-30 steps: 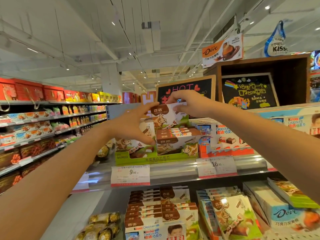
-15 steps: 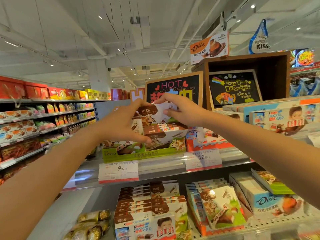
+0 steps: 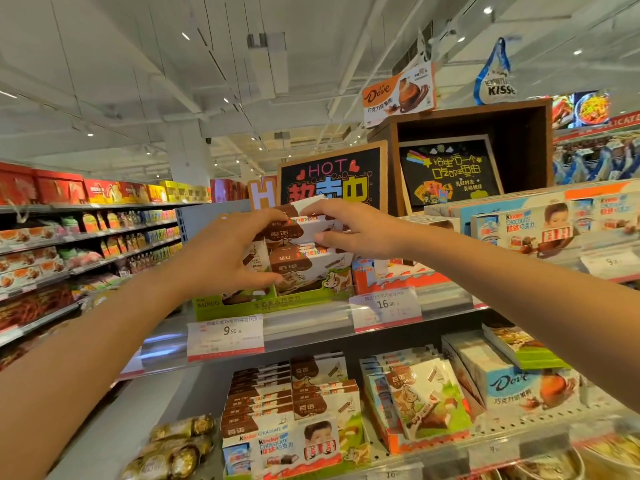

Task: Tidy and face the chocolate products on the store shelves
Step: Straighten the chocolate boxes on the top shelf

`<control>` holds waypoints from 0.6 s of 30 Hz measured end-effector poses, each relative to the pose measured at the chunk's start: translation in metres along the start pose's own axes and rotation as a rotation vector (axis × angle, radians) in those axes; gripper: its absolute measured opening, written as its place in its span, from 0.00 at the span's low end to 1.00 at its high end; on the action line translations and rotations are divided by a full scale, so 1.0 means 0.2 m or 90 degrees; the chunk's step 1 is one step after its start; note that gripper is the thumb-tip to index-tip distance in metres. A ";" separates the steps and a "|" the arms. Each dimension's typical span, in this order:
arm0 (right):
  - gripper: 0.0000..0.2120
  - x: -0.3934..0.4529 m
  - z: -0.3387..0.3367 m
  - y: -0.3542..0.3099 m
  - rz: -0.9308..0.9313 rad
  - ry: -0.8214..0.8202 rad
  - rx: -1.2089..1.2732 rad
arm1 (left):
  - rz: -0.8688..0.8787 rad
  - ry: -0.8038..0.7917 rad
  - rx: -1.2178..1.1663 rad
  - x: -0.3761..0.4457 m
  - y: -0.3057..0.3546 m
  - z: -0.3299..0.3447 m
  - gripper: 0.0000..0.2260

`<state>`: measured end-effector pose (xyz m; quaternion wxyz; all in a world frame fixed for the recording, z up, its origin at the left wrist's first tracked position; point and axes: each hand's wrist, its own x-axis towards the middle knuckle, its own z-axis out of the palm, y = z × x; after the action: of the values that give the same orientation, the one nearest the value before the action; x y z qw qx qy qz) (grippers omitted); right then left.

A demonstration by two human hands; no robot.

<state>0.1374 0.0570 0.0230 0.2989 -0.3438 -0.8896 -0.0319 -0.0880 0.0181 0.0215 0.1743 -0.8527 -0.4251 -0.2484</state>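
Nearest the camera, along the bottom of the frame, the lower shelf (image 3: pixel 512 441) carries gold foil-wrapped chocolates (image 3: pixel 173 448) at lower left, a Kinder box (image 3: pixel 294 445) at bottom centre with stacked brown-and-white chocolate boxes (image 3: pixel 270 396) just behind it, a tilted pack with a cow picture (image 3: pixel 426 400) to the right of those, and a Dove box (image 3: pixel 519 382) at lower right.

Two bare forearms rise from the lower corners toward the middle of the frame. Above the lower shelf, the upper shelf edge (image 3: pixel 311 323) bears a price tag reading 9.90 (image 3: pixel 225 336) left of centre and another reading 16.90 (image 3: pixel 386 306) to its right.

On that upper shelf sits a green display tray (image 3: pixel 242 304). A brown-and-white box (image 3: pixel 304 268) stands in it, and the left hand (image 3: pixel 221 254) has its thumb low against that box's front, fingers spread. Its grip reaches the top chocolate box (image 3: pixel 294 230), which sits at the centre of the frame on top of the box in the tray. The right hand (image 3: pixel 353 230) pinches this top box from the right, fingers over it and thumb beneath. So both hands grip the same box.

Right of the tray lies an orange Kinder tray (image 3: pixel 398 280). Behind the hands stands a black "HOT" sign (image 3: pixel 332 174), and further off, at left, the aisle shelves (image 3: pixel 86 244) recede.
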 end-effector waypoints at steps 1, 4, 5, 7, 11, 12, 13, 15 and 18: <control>0.22 -0.01 -0.01 0.00 0.002 0.005 -0.004 | 0.007 0.005 -0.002 0.00 0.01 0.00 0.37; 0.26 -0.06 -0.05 0.01 0.020 0.046 0.027 | 0.020 0.046 0.017 0.02 0.05 0.00 0.39; 0.26 -0.09 -0.08 0.01 0.021 0.064 0.043 | 0.015 0.064 0.014 0.03 0.08 0.00 0.38; 0.25 -0.14 -0.13 0.04 0.028 0.095 0.071 | -0.008 0.098 -0.034 0.07 0.13 0.01 0.33; 0.24 -0.27 -0.27 0.18 0.074 0.120 0.049 | -0.029 0.115 -0.118 0.22 0.24 0.04 0.25; 0.23 -0.31 -0.32 0.22 0.083 0.126 0.041 | -0.024 0.109 -0.136 0.26 0.27 0.05 0.23; 0.22 -0.35 -0.37 0.26 0.092 0.134 0.032 | -0.017 0.102 -0.147 0.31 0.30 0.07 0.21; 0.18 -0.44 -0.47 0.36 0.112 0.141 0.013 | 0.003 0.095 -0.146 0.40 0.40 0.11 0.18; 0.13 -0.59 -0.61 0.53 0.141 0.142 0.004 | 0.032 0.089 -0.160 0.55 0.56 0.19 0.17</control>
<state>0.3353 0.0367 0.0425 0.3986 -0.4329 -0.8078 -0.0338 0.0712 0.0433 0.0432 0.1012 -0.8587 -0.3562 -0.3542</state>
